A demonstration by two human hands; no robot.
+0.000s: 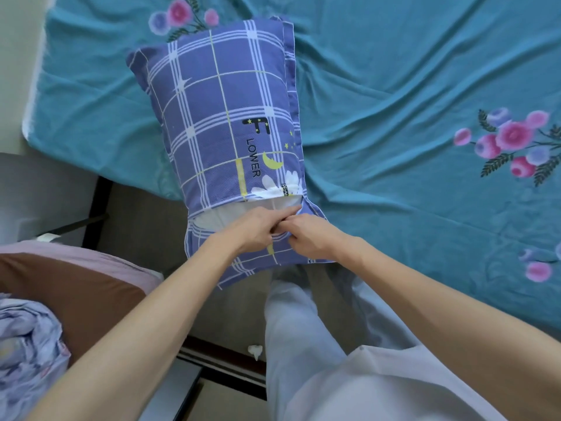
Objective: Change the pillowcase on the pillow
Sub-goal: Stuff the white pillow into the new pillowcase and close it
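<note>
Here the blue checked cotton pillowcase (pixel 218 123) lies on the teal flowered bed sheet (pixel 409 86), white pillow (pixel 230 214) showing at its near opening. Both hands meet there: the left hand (pixel 258 229) and right hand (pixel 309 235) pinch the opening's edge.

The pillow (pixel 224 123) lies on the bed (pixel 409 86), its near end overhanging the edge; both hands (pixel 282 230) meet at that end; bundled bedding (pixel 27 344) sits far left.
</note>
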